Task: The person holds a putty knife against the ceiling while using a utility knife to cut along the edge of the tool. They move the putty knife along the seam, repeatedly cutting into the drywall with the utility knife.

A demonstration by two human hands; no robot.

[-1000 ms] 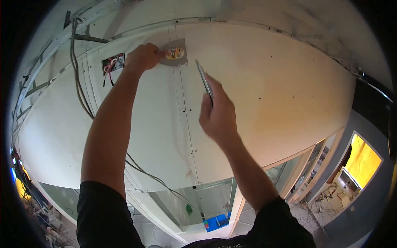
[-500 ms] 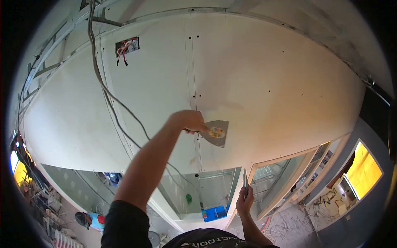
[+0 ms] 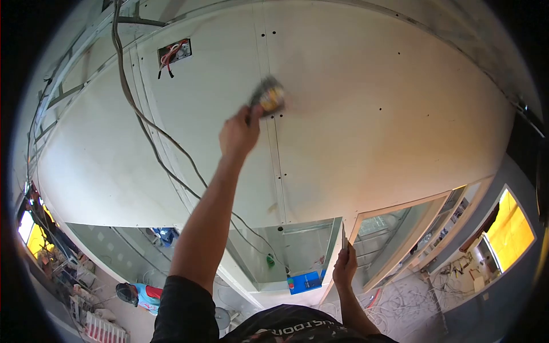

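A worker's left hand (image 3: 240,132) grips a putty knife (image 3: 269,95), its blade blurred against the ceiling seam (image 3: 278,166) just above that fist; the right hand (image 3: 345,266), far lower, clasps 1 thin blade (image 3: 343,233) upright.

The person wears a black short-sleeved shirt (image 3: 260,334); its left sleeve (image 3: 186,311) is loose, ends above the elbow and shows soft folds in the cloth; a line of white block lettering (image 3: 289,330) runs across the chest, curved by the lens and too small to read whole; below the sleeve the left arm (image 3: 206,223) is bare, long and lean, down to the bare left hand (image 3: 240,132); the right forearm (image 3: 355,311) is bare too; so is the right hand (image 3: 345,267).
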